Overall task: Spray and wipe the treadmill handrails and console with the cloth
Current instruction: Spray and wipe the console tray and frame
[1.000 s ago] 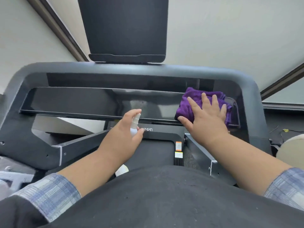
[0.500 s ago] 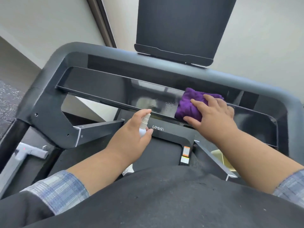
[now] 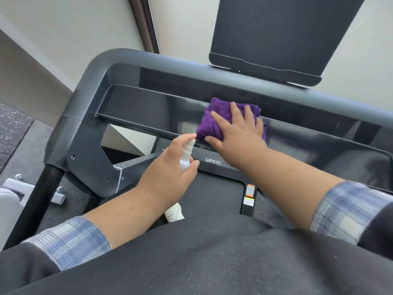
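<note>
Change: against the picture half a second back, the right hand and the purple cloth sit nearer the middle of the glossy console panel, and the view has swung so that the treadmill's left corner fills more of the picture.
Treadmill frame: the grey handrail curves round the upper left corner and runs off to the right above the console; a dark screen stands above it, tilted.
Console panel: a long black strip whose long axis runs from upper left down to lower right, with a shiny patch beside the cloth.
Walking belt: the dark belt lies below the console, with a white shoe on it.
Purple cloth: bunched, lying on the console panel under the right hand.
Right hand: laid flat on the cloth, fingers straight and spread, pressing it onto the panel.
Left hand: the left hand is wrapped round a small white spray bottle, forefinger on top of the nozzle.
Spray bottle: upright, leaning slightly right, nozzle toward the console edge just beside the cloth; what it holds cannot be told.
</note>
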Tool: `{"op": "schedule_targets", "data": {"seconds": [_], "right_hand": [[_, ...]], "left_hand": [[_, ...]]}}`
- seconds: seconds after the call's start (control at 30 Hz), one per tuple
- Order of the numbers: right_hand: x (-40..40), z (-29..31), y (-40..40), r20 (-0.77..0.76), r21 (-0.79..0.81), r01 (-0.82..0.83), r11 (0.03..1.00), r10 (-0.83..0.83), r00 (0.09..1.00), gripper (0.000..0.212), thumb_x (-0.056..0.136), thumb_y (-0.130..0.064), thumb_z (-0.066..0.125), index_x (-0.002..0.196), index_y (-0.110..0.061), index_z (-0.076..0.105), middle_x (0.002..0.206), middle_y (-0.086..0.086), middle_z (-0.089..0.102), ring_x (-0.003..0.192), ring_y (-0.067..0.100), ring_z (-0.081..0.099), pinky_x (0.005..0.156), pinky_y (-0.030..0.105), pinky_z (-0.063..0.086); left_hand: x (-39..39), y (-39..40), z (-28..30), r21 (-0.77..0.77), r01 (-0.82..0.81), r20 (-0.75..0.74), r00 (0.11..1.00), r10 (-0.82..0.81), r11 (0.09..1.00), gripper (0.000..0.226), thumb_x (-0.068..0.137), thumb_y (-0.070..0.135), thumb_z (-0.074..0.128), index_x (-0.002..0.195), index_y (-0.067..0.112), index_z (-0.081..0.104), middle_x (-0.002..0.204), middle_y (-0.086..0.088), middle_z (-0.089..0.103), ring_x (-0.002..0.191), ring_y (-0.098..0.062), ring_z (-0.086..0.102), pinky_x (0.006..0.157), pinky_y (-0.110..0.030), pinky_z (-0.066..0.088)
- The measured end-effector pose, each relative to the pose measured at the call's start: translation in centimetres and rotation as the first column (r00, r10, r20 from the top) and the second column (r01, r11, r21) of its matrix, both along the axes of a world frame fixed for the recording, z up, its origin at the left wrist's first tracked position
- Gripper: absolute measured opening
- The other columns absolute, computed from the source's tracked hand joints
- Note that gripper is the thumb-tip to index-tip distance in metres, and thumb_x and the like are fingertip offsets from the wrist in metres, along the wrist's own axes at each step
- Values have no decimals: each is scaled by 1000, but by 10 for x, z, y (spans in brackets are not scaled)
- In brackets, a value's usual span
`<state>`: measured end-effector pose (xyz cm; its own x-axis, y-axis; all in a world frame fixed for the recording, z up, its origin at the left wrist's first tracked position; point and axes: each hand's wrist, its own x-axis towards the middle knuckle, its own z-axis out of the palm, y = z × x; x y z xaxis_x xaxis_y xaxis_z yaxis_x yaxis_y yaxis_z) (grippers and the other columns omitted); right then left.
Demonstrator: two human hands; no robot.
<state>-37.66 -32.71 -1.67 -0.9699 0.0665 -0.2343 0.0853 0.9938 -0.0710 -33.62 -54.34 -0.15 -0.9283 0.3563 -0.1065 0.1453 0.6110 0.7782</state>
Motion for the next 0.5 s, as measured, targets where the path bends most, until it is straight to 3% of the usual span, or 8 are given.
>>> {"op": "schedule_targets", "data": {"seconds": [0.13, 0.2, 0.33, 0.5], "right_hand": [[-8, -1, -12, 8, 25, -9, 1000, 8, 1000, 75, 86, -81, 23, 153, -46, 13, 166, 6, 8, 150, 38, 8, 117, 59, 13], [6, 2, 2, -3, 35, -4, 999, 4, 1000, 77, 84, -81, 21, 153, -45, 17, 165, 5, 16, 149, 35, 15, 117, 55, 19], [38, 8, 22, 23, 16, 104, 994, -104, 994, 80, 81, -82, 20, 153, -46, 23, 164, 6, 20, 149, 35, 13, 119, 56, 18], [11, 7, -16, 44, 68, 126, 990, -129, 991, 77, 82, -82, 16, 152, -52, 4, 166, 7, 6, 150, 39, 3, 118, 61, 9]], "left_hand": [[-15, -12, -2, 18, 55, -2, 998, -55, 998, 58, 92, 34, 61, 129, 65, 30, 94, 21, 59, 87, -1, 57, 73, -10, 40], [-23, -17, -3, 30, 98, 5, 995, -98, 995, 59, 92, 32, 62, 132, 61, 29, 94, 19, 59, 86, -1, 55, 70, -8, 38], [-40, -32, -1, 59, 138, 23, 990, -140, 989, 61, 94, 32, 62, 133, 61, 26, 97, 16, 59, 80, -5, 56, 72, -28, 47], [-60, -68, 0, 78, 84, 33, 996, -87, 993, 58, 94, 32, 61, 135, 59, 28, 97, 12, 61, 79, -10, 58, 73, -37, 50]]}}
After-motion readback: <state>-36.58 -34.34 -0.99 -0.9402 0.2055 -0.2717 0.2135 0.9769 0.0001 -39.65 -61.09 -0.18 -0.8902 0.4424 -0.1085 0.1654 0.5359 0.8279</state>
